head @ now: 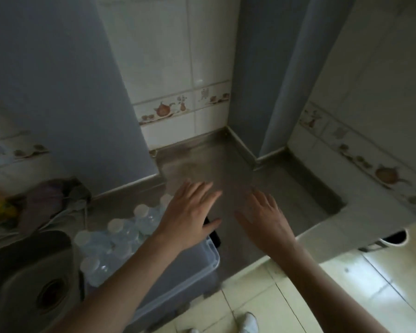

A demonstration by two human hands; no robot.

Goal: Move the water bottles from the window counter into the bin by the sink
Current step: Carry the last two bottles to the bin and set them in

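Several clear water bottles (120, 239) with white caps stand upright in a translucent grey plastic bin (192, 267) on the steel counter, right of the sink (29, 284). My left hand (190, 212) hovers flat over the bin's far right end, fingers spread, holding nothing. My right hand (264, 219) is stretched out over the bare counter to the right of the bin, fingers apart and empty. My left forearm hides part of the bin and some bottles.
A steel counter (202, 164) runs back to a tiled wall between grey panels. A heap of cloth and colourful items (41, 205) lies left behind the sink. A white bucket rim (394, 236) shows under the counter at right. Tiled floor and my shoes (247, 323) below.
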